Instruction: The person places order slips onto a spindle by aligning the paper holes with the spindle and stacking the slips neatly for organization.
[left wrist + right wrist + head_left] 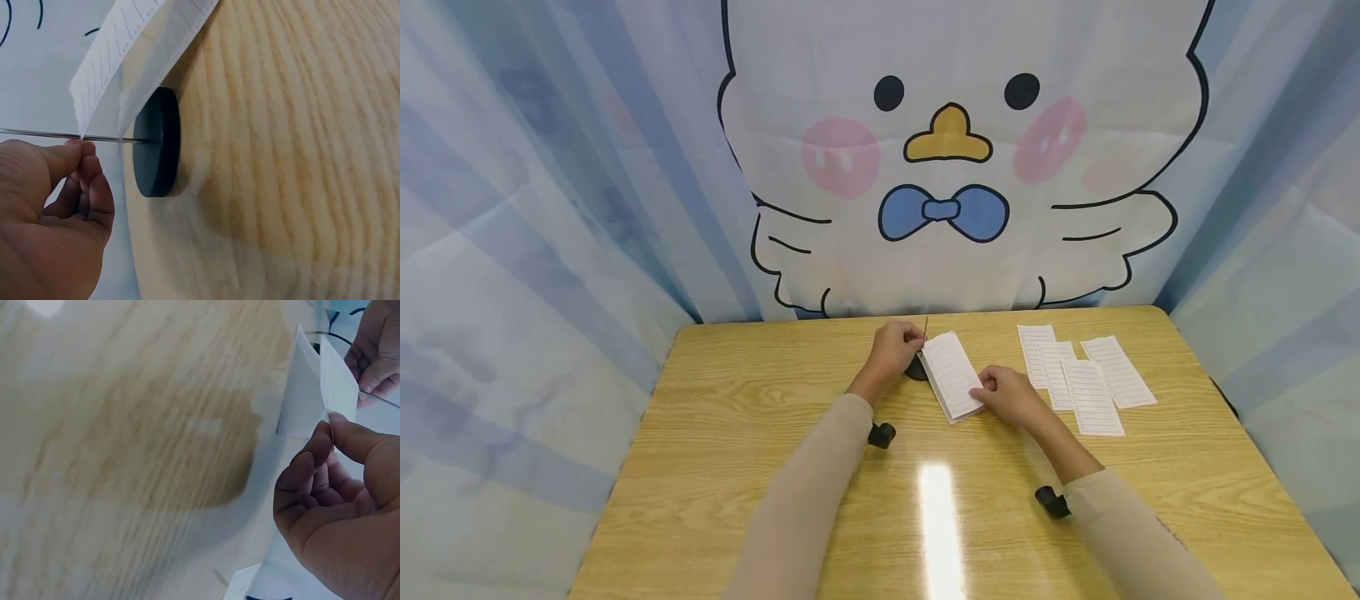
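Via camera I see left hand [892, 350] pinching paper slip [952, 371] at 10 o'clock, by spike [106, 138]; right hand [1011, 395] pinching at 4 o'clock.

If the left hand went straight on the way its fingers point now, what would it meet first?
The left hand would likely meet the thin metal rod, right at its fingertips, along with the paper slip's corner; exact depth is unclear.

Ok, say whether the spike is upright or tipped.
Upright: the spike rises from its black base, which sits flat on the table.
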A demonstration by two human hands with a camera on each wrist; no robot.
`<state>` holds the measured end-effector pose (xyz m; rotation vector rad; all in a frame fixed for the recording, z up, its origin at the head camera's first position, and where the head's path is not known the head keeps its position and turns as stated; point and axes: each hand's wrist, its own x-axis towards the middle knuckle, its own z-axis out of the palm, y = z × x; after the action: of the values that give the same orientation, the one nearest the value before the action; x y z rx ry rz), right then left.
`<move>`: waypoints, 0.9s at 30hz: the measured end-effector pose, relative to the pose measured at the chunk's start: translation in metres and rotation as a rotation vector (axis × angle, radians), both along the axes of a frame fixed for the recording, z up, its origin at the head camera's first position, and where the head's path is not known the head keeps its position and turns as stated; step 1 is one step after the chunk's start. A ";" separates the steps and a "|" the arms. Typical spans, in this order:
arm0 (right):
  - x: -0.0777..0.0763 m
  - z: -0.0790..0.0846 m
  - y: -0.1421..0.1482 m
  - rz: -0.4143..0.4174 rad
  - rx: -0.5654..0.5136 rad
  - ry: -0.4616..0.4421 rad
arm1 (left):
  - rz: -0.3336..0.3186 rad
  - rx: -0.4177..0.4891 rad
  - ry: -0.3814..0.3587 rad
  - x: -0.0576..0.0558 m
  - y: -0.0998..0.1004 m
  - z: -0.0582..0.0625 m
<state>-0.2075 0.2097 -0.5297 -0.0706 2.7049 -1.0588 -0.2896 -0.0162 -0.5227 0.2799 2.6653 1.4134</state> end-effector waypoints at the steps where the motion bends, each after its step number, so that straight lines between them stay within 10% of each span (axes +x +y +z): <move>1: 0.001 -0.001 0.000 0.001 0.001 0.004 | -0.004 -0.001 -0.003 0.000 0.000 -0.002; 27: 0.009 -0.004 0.003 0.059 0.122 0.044 | -0.009 -0.054 0.041 0.007 -0.003 -0.017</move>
<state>-0.1988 0.2129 -0.5334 -0.1526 2.7815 -0.8838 -0.2825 -0.0189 -0.5392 0.3190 2.7267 1.3450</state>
